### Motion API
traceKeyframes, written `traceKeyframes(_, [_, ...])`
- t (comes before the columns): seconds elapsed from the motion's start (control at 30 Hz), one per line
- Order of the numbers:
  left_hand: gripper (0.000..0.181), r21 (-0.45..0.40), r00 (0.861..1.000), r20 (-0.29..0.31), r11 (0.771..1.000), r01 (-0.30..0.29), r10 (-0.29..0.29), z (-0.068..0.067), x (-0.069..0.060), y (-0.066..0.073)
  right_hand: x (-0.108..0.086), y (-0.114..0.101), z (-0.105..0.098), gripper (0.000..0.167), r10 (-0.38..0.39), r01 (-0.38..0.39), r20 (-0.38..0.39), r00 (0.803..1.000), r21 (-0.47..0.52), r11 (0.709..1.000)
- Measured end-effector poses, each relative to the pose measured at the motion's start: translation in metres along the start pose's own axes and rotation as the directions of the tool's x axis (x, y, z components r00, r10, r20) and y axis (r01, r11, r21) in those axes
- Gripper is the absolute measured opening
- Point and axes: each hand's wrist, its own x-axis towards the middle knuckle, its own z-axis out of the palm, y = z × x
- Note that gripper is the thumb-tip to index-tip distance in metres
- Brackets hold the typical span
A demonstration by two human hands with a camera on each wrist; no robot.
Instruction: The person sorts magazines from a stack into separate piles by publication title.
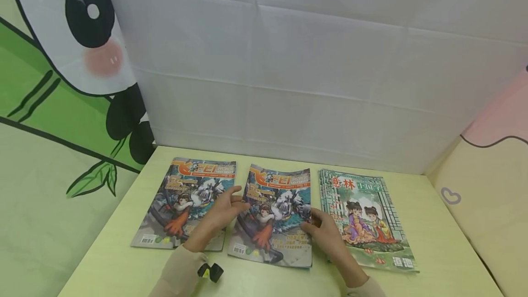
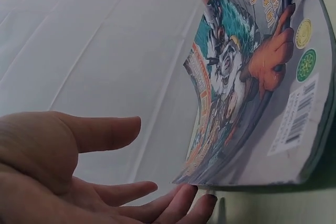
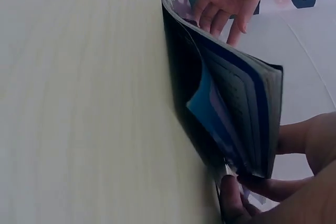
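Observation:
A comic magazine [image 1: 274, 223] with an orange FEI title lies in the middle, its right edge pinched between the thumb and fingers of my right hand [image 1: 327, 233]. In the right wrist view its pages [image 3: 247, 93] fan apart at that edge; whether it is one magazine or several cannot be told. At the left edge is my left hand [image 1: 222, 212], thumb raised off the cover and fingers spread. The left wrist view puts those fingertips [image 2: 205, 205] right by the magazine's lower edge. A matching FEI magazine [image 1: 161, 217] lies to the left, partly behind my left hand.
On the right sits a pile of green magazines [image 1: 371, 223] showing two cartoon children, close to my right hand. All lie on a pale wooden table [image 1: 437, 223]. White cloth [image 1: 288, 81] hangs behind, and a cartoon-printed sheet [image 1: 49, 187] borders the left.

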Motion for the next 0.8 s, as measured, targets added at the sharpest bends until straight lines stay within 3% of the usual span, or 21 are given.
traceKeyframes(0.2, [0.077, 0.026, 0.999, -0.037, 0.999, -0.030, 0.031, 0.003, 0.004, -0.009, 0.000, 0.006, -0.004, 0.054, -0.034, 0.036, -0.056, 0.998, 0.039, 0.999])
traceKeyframes(0.37, [0.079, 0.047, 0.999, -0.037, 0.999, -0.027, 0.029, 0.004, 0.008, -0.013, 0.003, 0.008, -0.006, 0.050, -0.085, 0.084, -0.139, 0.987, -0.013, 0.996])
traceKeyframes(0.6, [0.067, 0.117, 0.999, -0.043, 0.993, -0.029, 0.034, 0.004, 0.008, -0.015, 0.005, 0.009, -0.009, 0.052, -0.082, 0.075, -0.138, 0.987, -0.057, 0.996])
traceKeyframes(0.8, [0.069, 0.175, 0.998, -0.030, 0.984, -0.042, 0.048, 0.006, 0.009, -0.016, 0.006, 0.009, -0.009, 0.052, -0.088, 0.081, -0.137, 0.987, -0.054, 0.995])
